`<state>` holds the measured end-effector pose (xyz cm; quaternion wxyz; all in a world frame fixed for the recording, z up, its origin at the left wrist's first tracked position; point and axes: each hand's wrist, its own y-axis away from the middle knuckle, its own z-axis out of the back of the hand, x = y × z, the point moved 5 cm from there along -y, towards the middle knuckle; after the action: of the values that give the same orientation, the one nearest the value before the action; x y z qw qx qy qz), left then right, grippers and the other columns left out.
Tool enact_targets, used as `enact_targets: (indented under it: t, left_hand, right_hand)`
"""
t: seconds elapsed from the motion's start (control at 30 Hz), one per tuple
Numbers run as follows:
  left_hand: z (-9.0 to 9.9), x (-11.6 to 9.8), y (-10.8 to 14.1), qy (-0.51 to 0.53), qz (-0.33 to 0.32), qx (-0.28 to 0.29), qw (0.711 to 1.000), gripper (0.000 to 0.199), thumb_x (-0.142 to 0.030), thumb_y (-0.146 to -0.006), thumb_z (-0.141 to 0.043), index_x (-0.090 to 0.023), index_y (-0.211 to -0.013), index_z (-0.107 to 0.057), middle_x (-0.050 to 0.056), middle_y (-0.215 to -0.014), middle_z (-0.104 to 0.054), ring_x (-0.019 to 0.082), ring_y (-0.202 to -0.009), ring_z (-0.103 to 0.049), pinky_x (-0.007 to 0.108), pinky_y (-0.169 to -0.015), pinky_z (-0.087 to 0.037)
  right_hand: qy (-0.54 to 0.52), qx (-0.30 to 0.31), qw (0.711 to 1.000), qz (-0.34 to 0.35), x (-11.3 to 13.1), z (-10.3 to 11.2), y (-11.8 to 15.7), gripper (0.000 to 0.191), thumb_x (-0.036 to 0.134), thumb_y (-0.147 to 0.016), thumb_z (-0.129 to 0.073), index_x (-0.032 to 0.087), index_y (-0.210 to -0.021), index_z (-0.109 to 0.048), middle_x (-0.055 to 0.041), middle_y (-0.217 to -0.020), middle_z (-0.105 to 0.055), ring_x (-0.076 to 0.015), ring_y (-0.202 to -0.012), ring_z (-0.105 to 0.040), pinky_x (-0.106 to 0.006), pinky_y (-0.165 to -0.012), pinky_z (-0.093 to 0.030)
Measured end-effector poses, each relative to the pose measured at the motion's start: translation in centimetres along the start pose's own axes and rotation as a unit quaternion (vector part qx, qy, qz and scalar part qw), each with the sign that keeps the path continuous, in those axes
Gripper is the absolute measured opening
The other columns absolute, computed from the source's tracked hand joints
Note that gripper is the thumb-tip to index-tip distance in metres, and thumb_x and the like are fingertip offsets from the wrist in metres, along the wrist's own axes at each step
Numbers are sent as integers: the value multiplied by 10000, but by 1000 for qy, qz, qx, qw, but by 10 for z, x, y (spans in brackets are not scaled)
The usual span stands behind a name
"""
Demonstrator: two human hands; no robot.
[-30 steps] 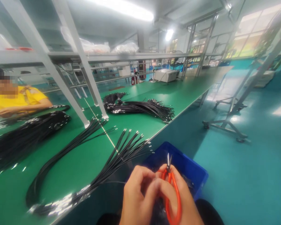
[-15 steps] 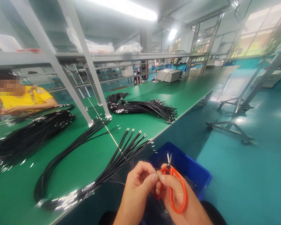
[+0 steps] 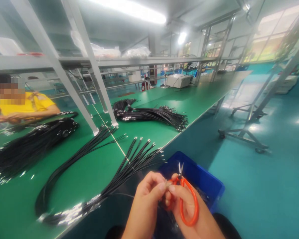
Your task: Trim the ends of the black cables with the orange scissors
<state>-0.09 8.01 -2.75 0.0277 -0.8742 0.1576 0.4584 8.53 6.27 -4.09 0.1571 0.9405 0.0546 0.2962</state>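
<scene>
Red-handled scissors [image 3: 194, 210] rest in my right hand [image 3: 181, 199], their short blades pointing up and slightly apart. My left hand [image 3: 149, 196] is pinched, its thumb and finger meeting the right fingertips at a tiny pale piece too small to name. A thin dark cable runs from the left toward my left wrist. Beside my hands, a bundle of black cables [image 3: 119, 174] with silvery tips curves along the green table's [image 3: 99, 172] front edge. Beneath my hands is a blue bin [image 3: 209, 181] with dark, unclear contents.
Another black cable bundle [image 3: 154, 116] lies farther back, and a large pile [image 3: 37, 142] at the left. A person in yellow [image 3: 27, 106] works behind it. Metal posts [image 3: 94, 66] rise from the table. A wheeled metal frame [image 3: 246, 132] stands at the right.
The fingertips have shifted slightly, and a bit more of the small pale piece shows between them. The scissors stay in my right hand. The view has moved slightly.
</scene>
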Motion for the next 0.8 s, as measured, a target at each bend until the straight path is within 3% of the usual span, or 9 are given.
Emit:
enact_targets:
  t: [0.13, 0.37, 0.43, 0.5, 0.57, 0.63, 0.7, 0.73, 0.8]
  left_hand:
    - [5, 0, 1, 28, 11, -36, 999, 147, -242, -759, -660, -154, -684, -570, -28, -571, -556, 84, -513, -492, 209, -518, -416]
    - [5, -1, 0, -39, -14, -6, 999, 144, -239, -746, -691, -165, -721, -569, -40, -539, -554, 90, -500, -496, 212, -521, -417]
    - [11, 0, 1, -56, -13, -30, 998, 136, -268, -778, -651, -171, -730, -568, -41, -565, -543, 95, -522, -501, 216, -543, -436]
    - [20, -6, 3, -144, -56, -75, 985, 104, -268, -814, -600, -174, -770, -589, -20, -642, -572, 109, -577, -533, 226, -582, -469]
    - [24, -20, 7, -306, -163, -100, 933, 81, -223, -838, -556, -188, -866, -624, 26, -804, -628, 143, -709, -596, 251, -661, -505]
    - [17, -30, 14, -491, -284, -85, 819, 199, -158, -847, -523, -223, -992, -644, 68, -1003, -634, 176, -846, -627, 277, -724, -526]
    - [11, -32, 20, -606, -358, -57, 709, 278, -107, -845, -510, -255, -1021, -665, 84, -1105, -610, 185, -872, -635, 285, -729, -535]
    - [10, -32, 21, -633, -378, -50, 673, 282, -95, -843, -513, -261, -997, -681, 85, -1108, -610, 183, -847, -639, 283, -712, -537]
    - [12, -35, 23, -653, -403, -62, 638, 253, -89, -837, -530, -250, -930, -702, 88, -1071, -626, 180, -807, -642, 278, -687, -533]
  right_hand:
    - [1, -9, 1000, 2, 0, 2, 1, 207, 146, -550, -767, 188, -708, -640, 10, -583, -636, -131, -539, -550, -246, -538, -458]
    - [-14, 8, 1000, -2, -1, 0, 0, 178, 145, -572, -767, 182, -697, -646, 7, -579, -631, -127, -551, -549, -235, -543, -461]
    - [-14, -3, 1000, 2, 1, 1, 0, 192, 141, -559, -774, 181, -696, -644, 2, -600, -643, -126, -554, -556, -234, -548, -472]
    - [-14, -20, 1000, 3, 2, 2, 0, 225, 141, -539, -787, 181, -709, -645, 0, -614, -654, -125, -552, -564, -232, -545, -480]
    - [-12, -35, 999, 3, 2, 3, 0, 265, 138, -518, -802, 180, -726, -644, 0, -623, -661, -126, -552, -573, -234, -544, -486]
    - [-9, -43, 999, 4, 1, 3, 0, 289, 137, -511, -812, 177, -737, -638, 0, -631, -664, -131, -563, -586, -240, -550, -492]
    - [-9, -39, 999, 2, 0, 2, 0, 291, 144, -519, -816, 178, -740, -630, 2, -629, -660, -137, -573, -593, -244, -555, -492]
    - [-7, -37, 999, 1, 0, 1, 0, 287, 147, -525, -814, 179, -740, -627, 4, -623, -656, -139, -573, -593, -245, -551, -489]
    - [-1, -30, 1000, 0, -1, -1, -1, 271, 155, -538, -803, 183, -737, -621, 9, -599, -647, -139, -554, -581, -242, -525, -477]
